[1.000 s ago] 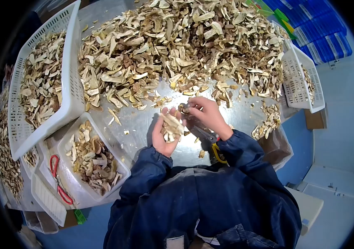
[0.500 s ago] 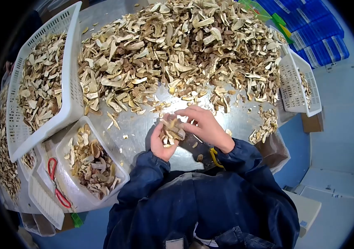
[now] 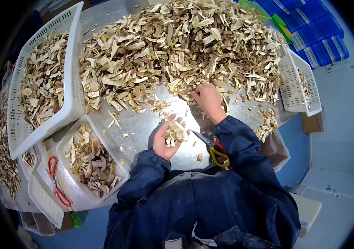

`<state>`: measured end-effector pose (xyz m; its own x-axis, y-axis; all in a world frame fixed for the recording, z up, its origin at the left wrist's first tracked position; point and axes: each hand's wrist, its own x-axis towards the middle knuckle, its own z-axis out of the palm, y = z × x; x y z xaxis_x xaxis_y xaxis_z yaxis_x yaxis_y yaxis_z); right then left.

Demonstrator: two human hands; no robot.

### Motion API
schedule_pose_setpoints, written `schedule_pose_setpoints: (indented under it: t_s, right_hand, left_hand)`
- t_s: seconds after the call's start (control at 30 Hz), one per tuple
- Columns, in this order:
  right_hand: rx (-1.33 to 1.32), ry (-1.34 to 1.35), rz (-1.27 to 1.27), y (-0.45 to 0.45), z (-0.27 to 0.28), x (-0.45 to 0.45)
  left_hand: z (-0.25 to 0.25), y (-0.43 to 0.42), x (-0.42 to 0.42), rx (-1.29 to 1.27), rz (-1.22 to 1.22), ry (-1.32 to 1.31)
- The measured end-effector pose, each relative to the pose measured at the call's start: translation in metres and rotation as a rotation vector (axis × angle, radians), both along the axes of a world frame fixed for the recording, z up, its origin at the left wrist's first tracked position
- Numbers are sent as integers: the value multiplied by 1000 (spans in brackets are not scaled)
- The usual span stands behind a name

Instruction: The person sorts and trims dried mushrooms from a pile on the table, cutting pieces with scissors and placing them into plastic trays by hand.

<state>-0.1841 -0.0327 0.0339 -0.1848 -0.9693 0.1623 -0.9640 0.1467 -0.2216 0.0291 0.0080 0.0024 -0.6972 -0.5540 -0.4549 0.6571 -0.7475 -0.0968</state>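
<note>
Left hand (image 3: 163, 146): cupping slices (image 3: 174, 136), uncountable. Right hand (image 3: 209, 100): fingertips hidden, grip we cannot tell. Tabletop's (image 3: 143, 125) near edge: yellow scissors (image 3: 210, 143), one.

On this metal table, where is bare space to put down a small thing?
Mostly bare metal, with scattered crumbs, lies between the left hand and the nearest white tray. The far side is crowded by the slice heap.

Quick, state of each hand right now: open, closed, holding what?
Left hand: partly closed, holding sliced mushrooms in its cupped palm.
Right hand: fingers curled by the mushroom pile; can't tell whether it's holding anything.
</note>
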Motion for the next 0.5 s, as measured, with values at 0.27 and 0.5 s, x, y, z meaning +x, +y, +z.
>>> schedule_pose_setpoints:
  t_s: [0.27,0.5]
  right_hand:
    - [298,-705,98,27,44,12]
    - [-37,-48,96,-14,3,-9]
  left_hand:
    - [4,0,-3,-62,3,70]
    - [1,2,-1,-58,-33,7]
